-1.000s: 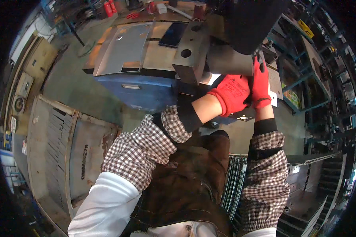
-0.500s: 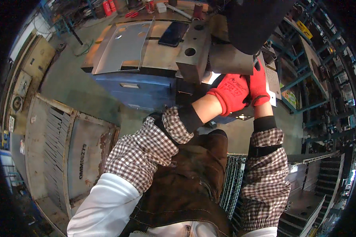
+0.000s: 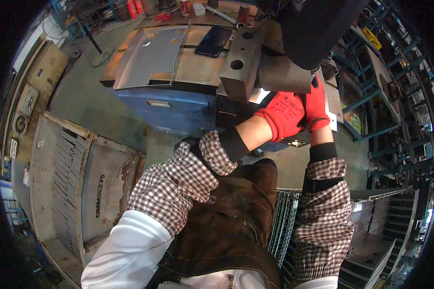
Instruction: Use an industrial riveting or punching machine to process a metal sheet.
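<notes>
My left hand [image 3: 285, 114], in a red work glove, reaches below a grey curved steel part [image 3: 284, 74] of a machine. Right against it is my right hand [image 3: 317, 108], gloved the same, its thumb side turned up. Both hands look closed, but their fingertips are mostly hidden, and so is whatever lies between them. A pale metal plate [image 3: 332, 100] with holes shows just right of my right hand; whether I touch it I cannot tell. Left of the curved part stands a thick steel block [image 3: 237, 79] with round holes. A large dark machine body [image 3: 313, 33] overhangs the hands.
On the bench left of the block lie a dark phone [image 3: 213, 41] and a bent sheet-metal panel [image 3: 152, 58]. Behind them are red-handled scissors [image 3: 163, 17] and a wrench [image 3: 224, 16]. A blue cabinet [image 3: 169, 108] supports the bench. Shelving racks [image 3: 376, 96] stand at right, a rusty metal bin [image 3: 106, 188] at lower left.
The bench, block and curved part sit slightly further right in the picture, as if the view shifted. My hands stay together in nearly the same place.
</notes>
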{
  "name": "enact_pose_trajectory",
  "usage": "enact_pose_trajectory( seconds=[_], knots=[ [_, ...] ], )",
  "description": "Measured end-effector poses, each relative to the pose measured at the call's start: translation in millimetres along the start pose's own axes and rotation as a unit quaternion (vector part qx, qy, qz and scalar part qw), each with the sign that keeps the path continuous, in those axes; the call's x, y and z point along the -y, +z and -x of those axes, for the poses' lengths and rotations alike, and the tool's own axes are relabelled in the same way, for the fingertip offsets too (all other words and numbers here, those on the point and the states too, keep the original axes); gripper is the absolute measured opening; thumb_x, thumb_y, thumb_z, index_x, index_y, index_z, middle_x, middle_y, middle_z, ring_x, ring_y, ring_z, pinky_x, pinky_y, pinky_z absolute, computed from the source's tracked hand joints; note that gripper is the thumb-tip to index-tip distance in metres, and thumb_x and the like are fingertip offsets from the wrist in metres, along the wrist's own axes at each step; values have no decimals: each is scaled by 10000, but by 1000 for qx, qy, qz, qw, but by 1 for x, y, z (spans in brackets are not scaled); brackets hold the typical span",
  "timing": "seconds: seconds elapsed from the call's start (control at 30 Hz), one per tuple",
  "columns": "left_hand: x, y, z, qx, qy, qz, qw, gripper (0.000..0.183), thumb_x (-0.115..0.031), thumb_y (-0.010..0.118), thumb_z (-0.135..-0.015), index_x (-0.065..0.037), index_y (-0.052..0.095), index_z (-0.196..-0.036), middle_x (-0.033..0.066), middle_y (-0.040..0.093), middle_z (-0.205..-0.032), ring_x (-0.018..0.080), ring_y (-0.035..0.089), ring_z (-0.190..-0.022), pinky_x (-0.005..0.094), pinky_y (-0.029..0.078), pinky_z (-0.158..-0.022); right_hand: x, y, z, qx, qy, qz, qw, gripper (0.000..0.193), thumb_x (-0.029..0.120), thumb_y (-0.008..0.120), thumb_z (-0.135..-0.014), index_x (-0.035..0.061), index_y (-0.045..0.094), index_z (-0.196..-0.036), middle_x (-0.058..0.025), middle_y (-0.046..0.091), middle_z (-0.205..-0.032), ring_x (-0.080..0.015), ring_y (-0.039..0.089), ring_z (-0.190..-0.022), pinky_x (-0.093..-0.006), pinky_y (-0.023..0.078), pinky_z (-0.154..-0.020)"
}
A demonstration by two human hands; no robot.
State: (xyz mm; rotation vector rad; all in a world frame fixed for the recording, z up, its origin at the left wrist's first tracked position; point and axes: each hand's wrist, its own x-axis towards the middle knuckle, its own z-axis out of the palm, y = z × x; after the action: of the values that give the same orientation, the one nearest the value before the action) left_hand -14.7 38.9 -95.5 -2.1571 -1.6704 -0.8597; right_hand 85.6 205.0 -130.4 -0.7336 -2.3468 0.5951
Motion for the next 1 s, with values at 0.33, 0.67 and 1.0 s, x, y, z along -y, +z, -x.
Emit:
enact_pose_trajectory(
  seconds=[0.33,0.67,1.0],
  knots=[
    [0,-2,1,-10,-2,4,1000,515,-410,729,-796,-45,688,-1157,237,656,-1205,411,637,-1088,502,524,-899,13,-6,2,14,15,35,999,510,78,504,-1013,250,528,-1492,-184,475,-1525,-372,510,-1362,-398,429,-1122],
    [3,3,3,20,-14,20,1000,490,-402,729,-793,-54,694,-1136,222,680,-1150,393,655,-1056,497,527,-891,41,-6,0,-29,113,-123,985,370,244,544,-1044,148,612,-1395,-171,596,-1394,-335,571,-1292,-371,442,-1072],
    [0,1,1,11,-5,-1,1000,482,-409,725,-795,-56,702,-1123,222,682,-1144,390,657,-1046,493,526,-891,22,-5,2,-15,48,-40,998,389,221,528,-1049,212,587,-1434,-159,557,-1445,-330,552,-1321,-372,436,-1095]
  ],
)
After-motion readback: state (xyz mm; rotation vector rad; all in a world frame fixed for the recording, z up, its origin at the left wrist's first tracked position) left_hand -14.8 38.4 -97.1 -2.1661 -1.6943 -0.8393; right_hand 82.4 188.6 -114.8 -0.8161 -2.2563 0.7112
